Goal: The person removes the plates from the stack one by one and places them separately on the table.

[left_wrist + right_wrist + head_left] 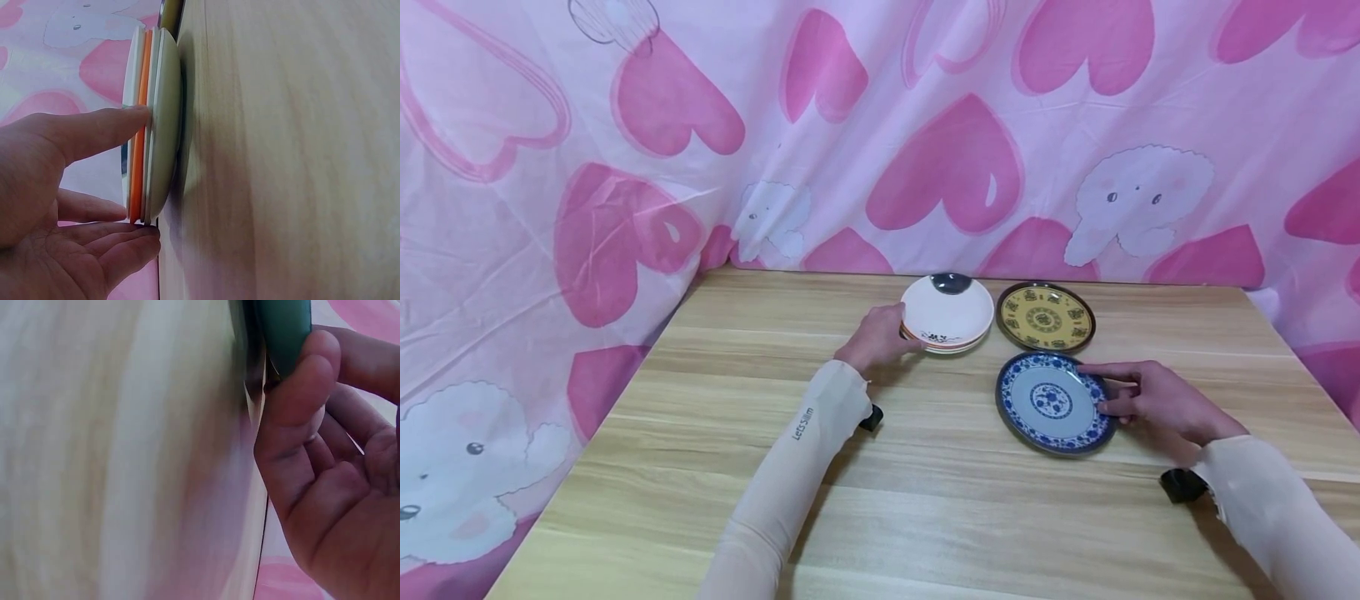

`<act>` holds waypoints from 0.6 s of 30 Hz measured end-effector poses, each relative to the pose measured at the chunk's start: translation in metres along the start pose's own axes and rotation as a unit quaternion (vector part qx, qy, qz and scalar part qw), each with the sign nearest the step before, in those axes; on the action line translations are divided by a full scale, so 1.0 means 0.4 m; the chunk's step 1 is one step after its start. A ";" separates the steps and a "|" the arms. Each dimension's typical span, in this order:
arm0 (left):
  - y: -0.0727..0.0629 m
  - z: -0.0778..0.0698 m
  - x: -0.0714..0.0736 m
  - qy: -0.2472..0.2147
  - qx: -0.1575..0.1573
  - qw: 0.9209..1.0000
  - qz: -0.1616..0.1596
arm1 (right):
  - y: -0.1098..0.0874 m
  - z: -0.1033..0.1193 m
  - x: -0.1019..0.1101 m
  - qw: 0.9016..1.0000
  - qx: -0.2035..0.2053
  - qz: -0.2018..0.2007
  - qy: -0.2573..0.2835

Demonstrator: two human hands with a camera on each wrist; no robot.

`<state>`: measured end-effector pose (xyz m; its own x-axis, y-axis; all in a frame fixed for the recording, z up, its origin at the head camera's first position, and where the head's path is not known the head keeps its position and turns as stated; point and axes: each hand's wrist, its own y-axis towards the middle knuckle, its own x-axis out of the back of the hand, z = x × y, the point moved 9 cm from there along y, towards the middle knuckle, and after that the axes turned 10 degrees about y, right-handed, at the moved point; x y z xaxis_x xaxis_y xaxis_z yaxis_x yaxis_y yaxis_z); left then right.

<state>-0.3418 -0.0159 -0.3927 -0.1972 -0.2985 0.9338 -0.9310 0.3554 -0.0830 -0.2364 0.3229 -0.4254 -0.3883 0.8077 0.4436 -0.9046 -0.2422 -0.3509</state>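
Note:
At the back of the table, a stack of white plates (947,312) has a dark patch and small flowers on its top plate. My left hand (880,336) grips the stack's near left edge. In the left wrist view, the thumb and fingers (128,253) meet the layered rims, one of them orange. My right hand (1168,402) pinches the right rim of a blue-and-white patterned plate (1051,402). Its green underside (286,334) shows between thumb and fingers in the right wrist view.
A yellow patterned plate (1047,318) with a dark rim lies right of the white stack, just behind the blue-and-white one. The wood-grain table (940,517) ends at a pink heart-print cloth (947,167) behind and to the left.

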 end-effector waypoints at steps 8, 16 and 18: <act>0.003 -0.002 -0.001 0.009 -0.007 1.000 -0.007 | 0.000 0.000 -0.004 1.000 0.004 0.002 -0.014; 0.002 -0.002 0.002 0.010 -0.006 1.000 -0.007 | 0.006 -0.002 -0.006 1.000 0.008 0.005 -0.030; 0.003 -0.001 0.002 0.013 -0.006 1.000 -0.007 | 0.008 -0.002 -0.006 1.000 0.008 0.007 -0.029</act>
<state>-0.3430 -0.0152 -0.3919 -0.1766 -0.2810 0.9433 -0.9298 0.3620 -0.0662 -0.2381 0.3208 -0.4283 -0.4098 0.7715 0.4867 -0.9017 -0.2619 -0.3440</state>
